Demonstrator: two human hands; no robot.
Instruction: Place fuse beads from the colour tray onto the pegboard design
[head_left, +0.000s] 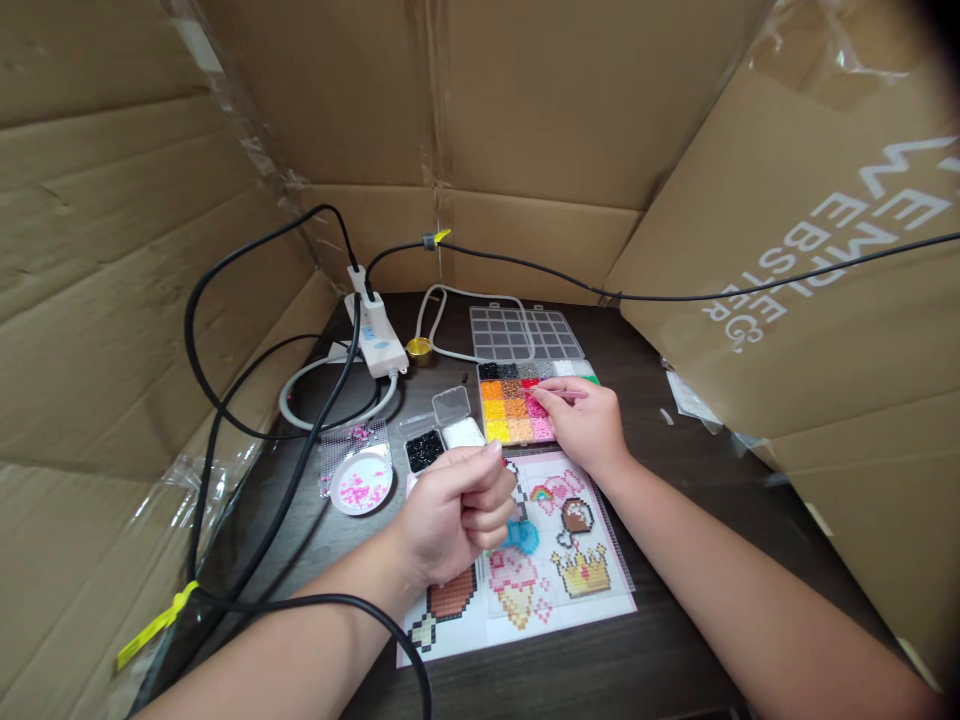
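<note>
My right hand (589, 420) pinches thin pink tweezers (566, 393), whose tips reach over the red beads in a compartmented bead box (516, 443). Its compartments hold black, grey, orange, brown, yellow, red and pink beads. In front of it, my left hand (461, 510) is curled into a fist above the pattern sheet (517, 625); what it holds, if anything, is hidden. Printed on the sheet are pixel pictures, including a crown (583, 573), an ice cream and a blue bow. A clear pegboard appears to lie over part of it.
A white dish (385, 488) of pink beads stands left, beside a small pegboard (328, 452). Small boxes hold black beads (425, 452) and white beads (463, 432). Behind are a power strip (382, 345) and a gold cup (419, 350). Black cables (296, 470) loop at left; cardboard walls (525, 100) surround the table.
</note>
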